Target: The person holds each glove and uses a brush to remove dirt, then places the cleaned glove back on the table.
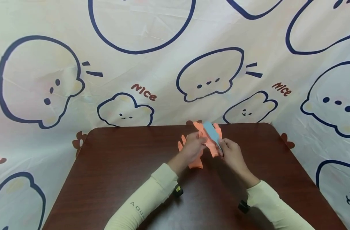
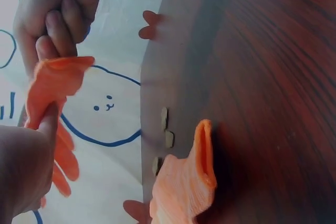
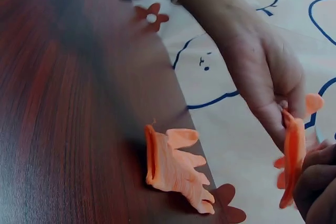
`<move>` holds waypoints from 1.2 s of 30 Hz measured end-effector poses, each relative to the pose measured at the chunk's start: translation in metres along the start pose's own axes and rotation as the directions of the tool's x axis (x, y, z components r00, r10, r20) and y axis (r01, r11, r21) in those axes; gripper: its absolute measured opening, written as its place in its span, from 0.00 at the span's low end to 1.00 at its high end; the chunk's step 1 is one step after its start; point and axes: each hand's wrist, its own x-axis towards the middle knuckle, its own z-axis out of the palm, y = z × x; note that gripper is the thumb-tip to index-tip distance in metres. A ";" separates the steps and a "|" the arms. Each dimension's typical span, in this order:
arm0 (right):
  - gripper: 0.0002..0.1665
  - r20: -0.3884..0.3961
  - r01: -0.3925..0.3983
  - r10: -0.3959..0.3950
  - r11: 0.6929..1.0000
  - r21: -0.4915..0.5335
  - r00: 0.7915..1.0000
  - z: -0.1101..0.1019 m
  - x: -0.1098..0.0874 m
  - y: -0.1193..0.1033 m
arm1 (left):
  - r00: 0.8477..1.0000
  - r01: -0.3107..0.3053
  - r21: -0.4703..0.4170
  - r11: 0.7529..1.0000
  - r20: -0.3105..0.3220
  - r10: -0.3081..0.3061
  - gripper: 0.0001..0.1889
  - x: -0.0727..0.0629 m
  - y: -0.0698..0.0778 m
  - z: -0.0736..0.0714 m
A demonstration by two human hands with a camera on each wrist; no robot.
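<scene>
My left hand [image 1: 192,145] pinches an orange knit glove [image 1: 210,145] above the far part of the table. My right hand [image 1: 231,152] grips the narrow end of a light blue, flat, paddle-shaped thing [image 1: 211,131], which lies slantwise across the glove; its exact kind is unclear. In the left wrist view, the right hand's curled fingers [image 2: 65,22] are close against the glove's cuff [image 2: 63,64]. A second orange glove [image 3: 178,166] lies on the table below the left hand, its cuff toward me. The hands hide parts of the held glove and the blue thing's end.
The dark brown wooden table [image 1: 120,179] has rounded far corners. Behind it and along its sides hangs a pale cloth [image 1: 163,73] printed with cartoon bears. A small black camera [image 1: 178,191] hangs under the left sleeve, another [image 1: 243,206] under the right.
</scene>
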 end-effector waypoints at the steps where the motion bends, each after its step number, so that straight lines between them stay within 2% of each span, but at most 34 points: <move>1: 0.30 -0.011 -0.003 0.003 1.000 -0.012 1.000 0.000 0.000 0.002 | 1.000 0.006 0.003 1.000 0.006 -0.006 0.14 0.000 -0.001 0.000; 7: 0.31 -0.056 -0.006 0.003 0.999 -0.045 0.998 -0.007 0.003 0.008 | 0.999 0.034 0.001 0.999 0.000 -0.034 0.16 -0.003 0.001 -0.001; 9: 0.30 -0.068 -0.016 0.014 0.999 -0.035 0.998 -0.011 0.006 0.009 | 0.999 0.043 -0.002 0.999 -0.001 -0.043 0.15 -0.004 0.003 -0.001; 14: 0.27 -0.120 -0.076 0.078 0.997 0.018 0.990 -0.021 0.014 0.012 | 1.000 0.023 -0.025 0.999 0.007 -0.022 0.15 -0.005 0.006 -0.001; 17: 0.25 -0.127 -0.083 0.087 0.996 0.039 0.988 -0.025 0.014 0.012 | 1.000 -0.004 -0.002 1.000 -0.015 0.004 0.07 -0.006 0.009 -0.001; 19: 0.26 -0.099 -0.065 0.070 0.996 0.054 0.993 -0.024 0.012 0.009 | 0.999 -0.018 0.020 1.000 -0.029 0.018 0.04 -0.006 0.009 -0.002; 24: 0.29 0.044 -0.037 0.034 0.997 0.072 0.998 -0.012 0.002 0.001 | 1.000 -0.020 -0.015 1.000 -0.025 0.019 0.14 -0.003 0.007 -0.001; 26: 0.30 0.069 -0.041 0.037 0.997 0.070 0.997 -0.007 0.001 0.000 | 1.000 -0.015 -0.028 0.999 -0.014 0.015 0.19 -0.002 0.007 -0.001; 28: 0.29 0.060 -0.047 0.043 0.997 0.060 0.997 -0.004 0.000 0.000 | 1.000 -0.013 -0.040 0.999 -0.008 0.013 0.25 -0.002 0.007 -0.001; 32: 0.27 -0.001 -0.024 0.024 1.000 0.016 1.000 -0.004 0.001 0.003 | 1.000 0.006 -0.037 0.999 -0.026 -0.007 0.26 -0.003 0.006 -0.004; 36: 0.29 -0.053 0.001 -0.004 0.999 -0.041 0.999 -0.006 0.004 0.006 | 0.999 0.013 -0.003 1.000 -0.047 -0.013 0.12 -0.002 0.005 -0.005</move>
